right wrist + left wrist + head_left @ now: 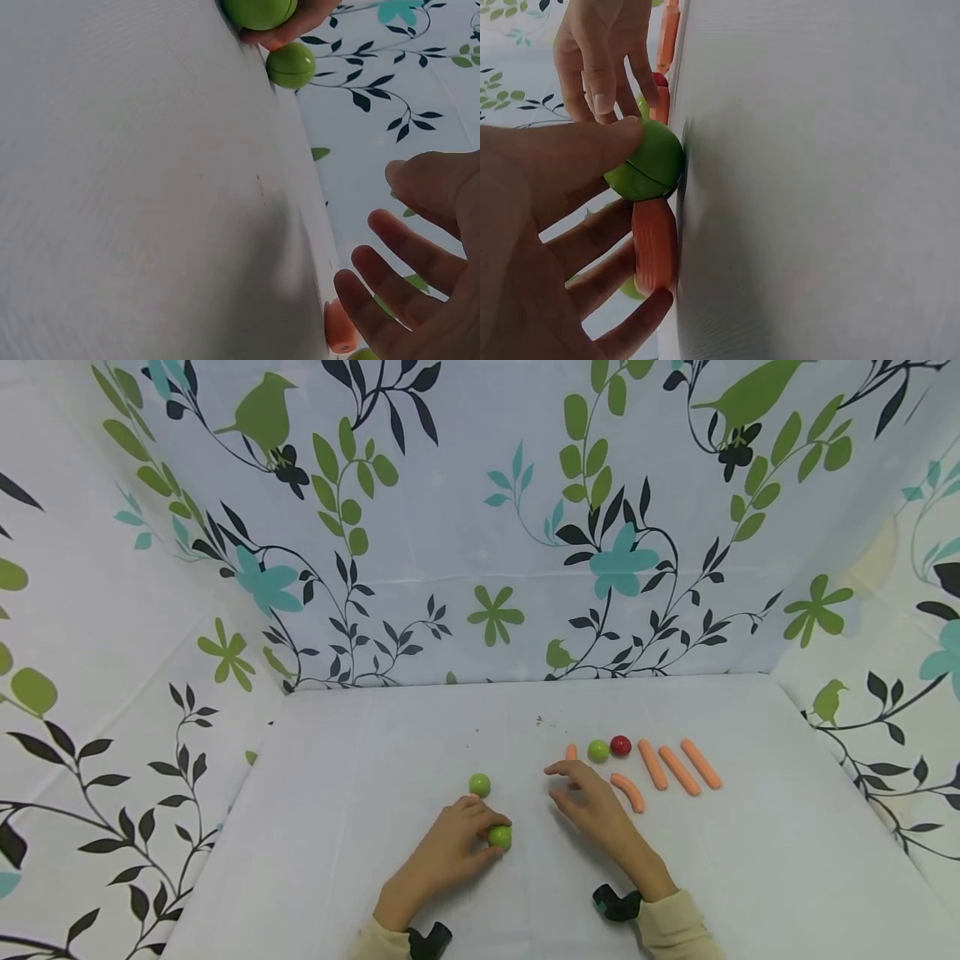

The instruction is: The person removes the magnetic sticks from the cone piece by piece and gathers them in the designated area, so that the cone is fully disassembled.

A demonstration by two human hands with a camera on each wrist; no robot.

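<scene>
My left hand (448, 845) pinches a green ball (500, 837) between thumb and fingers, low at the table. A dark seam runs round this ball (649, 161) in the left wrist view. Just past it, an orange sausage-shaped stick (655, 244) lies by the left fingers, mostly hidden under the hand in the head view. Beyond those fingers sits a second green ball (480, 785). My right hand (597, 807) hovers over the table to the right, fingers loosely spread and holding nothing. Nearest to it are an orange stick (572, 752), partly covered, and a curved orange stick (627, 792).
Farther right, a green ball (598, 751) touches or nearly touches a red ball (620, 746). Several straight orange sticks (679, 770) lie slanted beside them. A white cloth covers the table (360, 760), and a leaf-and-bird patterned curtain (450, 527) hangs behind it.
</scene>
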